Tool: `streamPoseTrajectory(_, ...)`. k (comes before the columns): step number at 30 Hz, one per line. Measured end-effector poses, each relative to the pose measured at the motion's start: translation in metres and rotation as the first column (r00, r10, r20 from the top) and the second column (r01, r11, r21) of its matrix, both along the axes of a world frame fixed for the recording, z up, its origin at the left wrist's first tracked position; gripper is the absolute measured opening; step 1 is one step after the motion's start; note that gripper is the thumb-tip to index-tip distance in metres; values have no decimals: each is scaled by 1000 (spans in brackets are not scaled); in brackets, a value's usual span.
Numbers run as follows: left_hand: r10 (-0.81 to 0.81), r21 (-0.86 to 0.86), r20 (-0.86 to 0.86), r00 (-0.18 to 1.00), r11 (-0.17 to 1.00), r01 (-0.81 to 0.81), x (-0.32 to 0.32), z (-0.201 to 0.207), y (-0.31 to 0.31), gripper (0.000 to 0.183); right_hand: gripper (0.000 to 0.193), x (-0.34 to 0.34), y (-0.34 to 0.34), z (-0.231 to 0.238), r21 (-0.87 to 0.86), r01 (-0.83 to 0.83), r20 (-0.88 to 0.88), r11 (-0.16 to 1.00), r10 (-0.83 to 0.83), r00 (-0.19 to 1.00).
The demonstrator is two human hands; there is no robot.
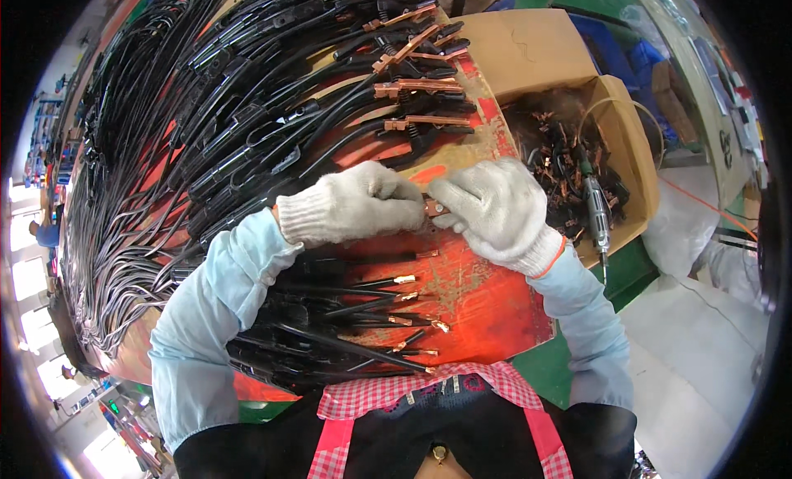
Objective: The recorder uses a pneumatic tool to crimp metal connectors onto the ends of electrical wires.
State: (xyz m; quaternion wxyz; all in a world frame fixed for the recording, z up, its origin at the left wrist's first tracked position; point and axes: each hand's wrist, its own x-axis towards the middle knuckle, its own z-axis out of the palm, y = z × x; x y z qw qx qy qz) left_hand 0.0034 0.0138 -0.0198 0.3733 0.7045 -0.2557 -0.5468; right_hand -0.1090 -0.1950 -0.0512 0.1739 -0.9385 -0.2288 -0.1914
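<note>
Both my hands, in white knit gloves, meet over the red tabletop. A small copper clamp piece (433, 207) shows between the fingertips, mostly covered by the gloves. My left hand (355, 202) is closed at its left end; what else lies inside the fist is hidden. From the other side, my right hand (495, 207) pinches the piece between thumb and fingers. Just beyond lie black cables with long copper jaws (421, 87) on their ends. On the near side, several black cables with bare copper ends (404, 296) point to the right.
To the right, an open cardboard box (631, 157) holds many copper and black parts. A metal power screwdriver (596, 211) rests over it, its bit pointing toward me. Bundles of grey and black cable (124, 190) cover the left of the red worktable (503, 314).
</note>
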Motion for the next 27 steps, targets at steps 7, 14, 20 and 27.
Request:
streamPoseTrajectory(7,-32,104,98,995,994,21,-2,7,-5,25,24,7,2,-7,39,-46,-26,998,47,999)
streamPoseTrajectory(14,-74,93,638,766,995,18,-21,17,17,23,28,10,2,-12,118,-41,-85,992,51,995)
streamPoseTrajectory(20,-181,161,784,594,983,87,-25,14,13,13,36,11,7,-18,171,-109,-21,979,114,993)
streamPoseTrajectory(27,-209,168,762,613,978,125,-25,10,13,16,37,7,12,-17,217,-53,-106,975,78,991)
